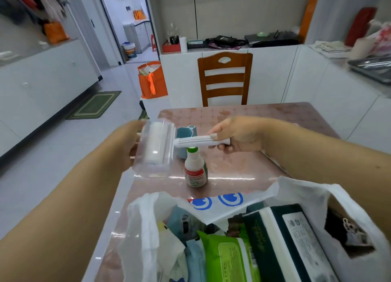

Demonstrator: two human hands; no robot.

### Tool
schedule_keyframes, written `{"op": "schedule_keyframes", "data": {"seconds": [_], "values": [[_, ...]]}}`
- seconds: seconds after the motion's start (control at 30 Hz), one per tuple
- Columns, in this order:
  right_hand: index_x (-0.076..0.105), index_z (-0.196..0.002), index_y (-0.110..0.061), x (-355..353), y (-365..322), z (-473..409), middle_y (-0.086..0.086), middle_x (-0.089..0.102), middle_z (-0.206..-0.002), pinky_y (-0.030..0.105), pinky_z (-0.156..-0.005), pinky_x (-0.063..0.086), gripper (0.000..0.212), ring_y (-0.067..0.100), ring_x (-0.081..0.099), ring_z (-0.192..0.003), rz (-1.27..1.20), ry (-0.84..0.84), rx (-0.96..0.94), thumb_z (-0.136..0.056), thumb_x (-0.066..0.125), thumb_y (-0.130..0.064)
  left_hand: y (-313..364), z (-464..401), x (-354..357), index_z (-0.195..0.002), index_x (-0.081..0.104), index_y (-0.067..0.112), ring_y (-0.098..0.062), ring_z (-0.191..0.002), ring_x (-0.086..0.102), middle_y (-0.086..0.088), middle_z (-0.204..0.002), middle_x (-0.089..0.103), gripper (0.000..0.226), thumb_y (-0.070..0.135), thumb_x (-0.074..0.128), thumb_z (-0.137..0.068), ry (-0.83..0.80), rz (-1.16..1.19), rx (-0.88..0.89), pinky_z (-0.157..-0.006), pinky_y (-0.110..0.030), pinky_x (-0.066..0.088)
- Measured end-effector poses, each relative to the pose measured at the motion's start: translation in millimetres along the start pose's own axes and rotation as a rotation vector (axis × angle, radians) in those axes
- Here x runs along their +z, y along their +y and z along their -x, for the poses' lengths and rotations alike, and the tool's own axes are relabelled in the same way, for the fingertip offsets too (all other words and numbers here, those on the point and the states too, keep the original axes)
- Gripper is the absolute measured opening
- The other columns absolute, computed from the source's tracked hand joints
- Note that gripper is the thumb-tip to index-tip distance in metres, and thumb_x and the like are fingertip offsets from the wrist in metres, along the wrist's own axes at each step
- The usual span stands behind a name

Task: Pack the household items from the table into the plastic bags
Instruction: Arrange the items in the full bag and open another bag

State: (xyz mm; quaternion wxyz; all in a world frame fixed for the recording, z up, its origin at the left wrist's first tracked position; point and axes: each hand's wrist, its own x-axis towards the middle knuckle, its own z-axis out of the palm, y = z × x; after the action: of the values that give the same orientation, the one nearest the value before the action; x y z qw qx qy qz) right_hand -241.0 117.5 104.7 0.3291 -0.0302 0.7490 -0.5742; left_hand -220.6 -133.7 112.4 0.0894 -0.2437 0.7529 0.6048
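A white lint roller (155, 146) in a clear plastic cover hangs in the air over the table's left edge. My right hand (239, 134) grips its ribbed handle. My left hand (132, 142) is behind the clear cover and holds it; its fingers show faintly through the plastic. A white bottle (195, 168) with a green cap and red label stands on the table under the handle. Behind it sits a blue-grey cup (186, 140). A white plastic bag (313, 195) lies open at the near edge, filled with wipes packs and a dark green box.
The pink table (264, 116) has a glossy cover. A wooden chair (225, 78) stands at its far side. An orange bag (152, 81) sits on the floor to the left, by a green mat (95, 105). White cabinets line both sides.
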Motion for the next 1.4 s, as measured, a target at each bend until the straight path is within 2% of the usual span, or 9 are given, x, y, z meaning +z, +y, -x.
{"op": "schedule_keyframes", "data": {"seconds": [0.13,0.33,0.47,0.6,0.7,0.83,0.97,1.23,1.4], "values": [[0.057,-0.117,-0.001,-6,-34,48,0.01,0.058,-0.093,0.012,-0.04,0.036,0.026,0.009,0.041,-0.056,0.115,0.192,-0.022,-0.093,0.058,-0.012,41,42,-5,-0.109,0.064,-0.005,-0.033,-0.089,0.065,-0.021,-0.102,0.068,0.065,0.055,0.046,-0.088,-0.062,0.072,0.122,-0.068,-0.037,0.05],[0.06,-0.101,-0.002,-8,-46,138,0.009,0.059,-0.078,0.011,-0.036,0.035,0.018,0.008,0.039,-0.05,0.024,0.319,-0.039,-0.089,0.062,-0.015,48,112,4,-0.109,0.063,-0.002,-0.028,-0.085,0.067,-0.018,-0.098,0.07,0.06,0.051,0.04,-0.095,-0.159,0.05,0.233,-0.069,-0.036,0.052],[0.058,-0.106,0.0,2,-43,196,0.01,0.057,-0.077,0.012,-0.031,0.036,0.022,0.007,0.041,-0.04,-0.012,0.376,-0.057,-0.09,0.059,-0.015,37,153,2,-0.102,0.064,0.003,-0.03,-0.093,0.067,-0.016,-0.102,0.07,0.052,0.05,0.043,-0.095,-0.116,-0.019,0.295,-0.089,-0.043,0.054],[0.057,-0.096,0.007,13,-30,242,0.008,0.059,-0.062,0.012,-0.027,0.033,0.021,0.005,0.042,-0.033,0.063,0.398,-0.061,-0.09,0.055,-0.014,15,203,-7,-0.08,0.057,0.013,-0.02,-0.064,0.049,-0.007,-0.071,0.054,0.041,0.052,0.049,-0.091,0.092,-0.299,0.456,-0.068,-0.034,0.044],[0.057,-0.083,0.009,19,-13,265,0.002,0.056,-0.042,0.012,-0.026,0.03,0.023,0.004,0.04,-0.029,0.126,0.428,-0.051,-0.09,0.054,-0.013,-9,239,-13,-0.086,0.055,0.015,-0.018,-0.06,0.051,-0.006,-0.069,0.058,0.04,0.054,0.057,-0.084,0.03,-0.456,0.558,-0.059,-0.03,0.04],[0.062,-0.081,0.008,33,5,277,0.007,0.059,-0.052,0.014,-0.028,0.03,0.021,0.008,0.043,-0.034,0.237,0.457,0.008,-0.087,0.062,-0.011,-34,255,-6,-0.102,0.056,0.022,-0.017,-0.07,0.069,-0.006,-0.085,0.071,0.03,0.028,0.074,-0.079,-0.024,-0.403,0.551,-0.07,-0.036,0.057],[0.065,-0.087,0.007,58,16,270,0.006,0.062,-0.055,0.016,-0.03,0.03,0.018,0.008,0.043,-0.036,0.324,0.415,0.054,-0.088,0.063,-0.011,-40,252,-4,-0.112,0.058,0.015,-0.02,-0.066,0.063,-0.01,-0.105,0.067,0.032,-0.004,0.057,-0.087,0.048,-0.054,0.547,-0.062,-0.031,0.057],[0.059,-0.096,-0.001,109,41,203,0.009,0.063,-0.07,0.02,-0.045,0.044,0.016,0.011,0.053,-0.049,0.245,0.366,0.194,-0.092,0.062,-0.016,-44,264,-9,-0.111,0.063,0.017,-0.017,-0.049,0.054,-0.006,-0.107,0.062,0.021,0.013,0.05,-0.096,-0.118,0.119,0.455,-0.044,-0.02,0.038],[0.068,-0.113,-0.013,131,70,161,0.009,0.068,-0.109,0.034,-0.082,0.048,0.026,0.019,0.057,-0.088,0.933,0.416,-0.031,-0.093,0.057,-0.025,-44,268,-13,-0.1,0.065,0.018,-0.014,-0.041,0.052,-0.008,-0.11,0.065,0.018,0.015,0.047,-0.096,-0.152,0.167,0.433,-0.042,-0.02,0.034]]}}
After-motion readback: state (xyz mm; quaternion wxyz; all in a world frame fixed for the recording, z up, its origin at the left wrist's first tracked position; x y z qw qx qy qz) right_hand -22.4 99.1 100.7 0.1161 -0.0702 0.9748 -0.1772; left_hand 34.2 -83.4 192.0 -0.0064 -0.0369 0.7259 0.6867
